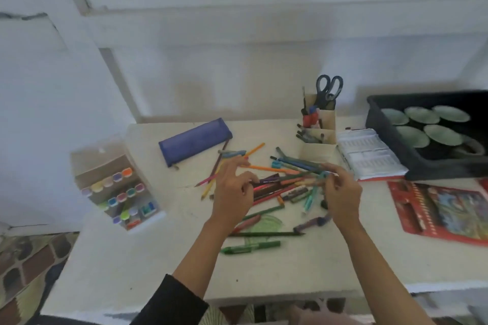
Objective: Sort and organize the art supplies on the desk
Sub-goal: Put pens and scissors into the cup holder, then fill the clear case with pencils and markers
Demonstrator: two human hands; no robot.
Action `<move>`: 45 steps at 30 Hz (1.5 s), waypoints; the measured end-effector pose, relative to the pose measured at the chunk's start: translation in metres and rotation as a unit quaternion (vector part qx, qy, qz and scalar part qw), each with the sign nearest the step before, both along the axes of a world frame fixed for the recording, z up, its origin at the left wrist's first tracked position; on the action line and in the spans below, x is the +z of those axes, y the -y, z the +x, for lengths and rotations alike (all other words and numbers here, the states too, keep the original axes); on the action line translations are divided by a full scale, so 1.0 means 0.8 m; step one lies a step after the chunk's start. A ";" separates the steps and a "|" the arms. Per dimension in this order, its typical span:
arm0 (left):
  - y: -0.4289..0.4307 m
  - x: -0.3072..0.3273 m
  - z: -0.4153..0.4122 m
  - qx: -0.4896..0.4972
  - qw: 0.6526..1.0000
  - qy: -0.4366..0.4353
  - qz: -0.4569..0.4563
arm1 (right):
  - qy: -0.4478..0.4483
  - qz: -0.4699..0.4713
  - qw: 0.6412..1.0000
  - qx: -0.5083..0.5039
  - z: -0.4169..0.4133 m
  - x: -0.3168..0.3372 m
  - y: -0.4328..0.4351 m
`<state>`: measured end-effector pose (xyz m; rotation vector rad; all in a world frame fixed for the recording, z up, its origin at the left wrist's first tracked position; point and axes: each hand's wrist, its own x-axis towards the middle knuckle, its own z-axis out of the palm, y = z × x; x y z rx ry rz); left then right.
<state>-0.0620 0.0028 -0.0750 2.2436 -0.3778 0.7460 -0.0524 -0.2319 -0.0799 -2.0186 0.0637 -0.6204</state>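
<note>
1. The right hand (343,192) pinches a teal pen (320,174) near its end, thumb against curled fingers, just over the right side of the pile; my guess is it's pulling pens out from among the pencils.
2. The left hand (232,192) is loose, fingers spread over the pile's left side; it grips nothing as far as I can tell; probably lining up the next pick.
3. The pile of pencils and pens (274,187) lies criss-crossed mid-counter (132,258); a green marker (250,247) sits at its near edge.
4. Containers: the cardboard organiser (319,137) just behind the pile holds scissors (328,87) upright plus a few pens, so it's the likely home for the teal one; the blue pencil case (195,140) lies flat back-left, contents hidden; the clear marker box (116,190) on the left is packed with markers; the black tray (383,140) far right holds round green dishes.
</note>
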 end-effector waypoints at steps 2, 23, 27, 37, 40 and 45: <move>0.035 -0.004 0.026 -0.001 0.996 -0.087 -0.030 | -0.031 0.025 0.999 -0.007 0.016 0.001 0.035; 0.208 0.000 0.177 0.065 0.900 -0.365 -0.229 | -0.190 -0.071 0.944 0.260 0.215 0.013 0.120; 0.206 -0.004 0.174 0.087 0.899 -0.355 -0.240 | -0.189 -0.223 0.942 0.164 0.200 -0.009 0.148; 0.197 0.003 0.148 0.125 0.864 -0.339 -0.352 | -0.284 -0.325 0.893 0.124 0.164 -0.021 0.168; 0.192 0.002 0.134 0.142 0.870 -0.309 -0.358 | -0.242 -0.251 0.931 0.112 0.161 -0.007 0.168; 0.191 0.011 0.110 0.182 0.900 -0.219 -0.331 | -0.147 -0.146 0.975 0.084 0.154 0.008 0.166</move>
